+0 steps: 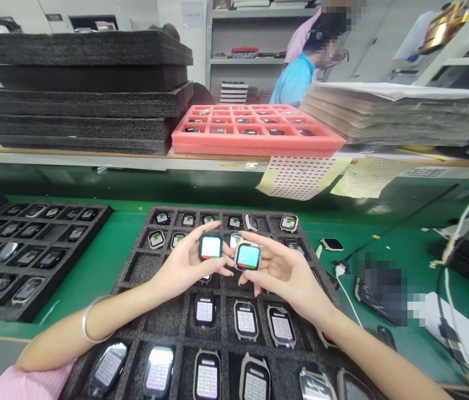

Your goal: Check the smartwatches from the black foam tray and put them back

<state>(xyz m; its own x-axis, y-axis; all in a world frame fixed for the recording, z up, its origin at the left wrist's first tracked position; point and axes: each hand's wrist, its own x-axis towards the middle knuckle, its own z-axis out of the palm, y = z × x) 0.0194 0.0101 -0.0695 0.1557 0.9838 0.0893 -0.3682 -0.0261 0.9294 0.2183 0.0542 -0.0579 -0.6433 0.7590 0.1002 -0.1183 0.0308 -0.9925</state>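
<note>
My left hand (184,264) pinches a smartwatch body with a lit green-and-red screen (211,246). My right hand (286,272) holds a second smartwatch body (248,256), its screen green with a red strip. Both watches are held side by side above a black foam tray (134,266). The tray's pockets hold several watch bodies, the near rows with lit white screens (246,320). A silver bangle (88,322) sits on my left wrist.
A second black foam tray (38,308) of watches lies at the left on the green mat. On the shelf behind stand stacked black foam sheets (80,89), a red tray (255,141) and a paper stack (396,111). Cables (463,233) and a loose watch (332,244) lie right. Two people stand beyond.
</note>
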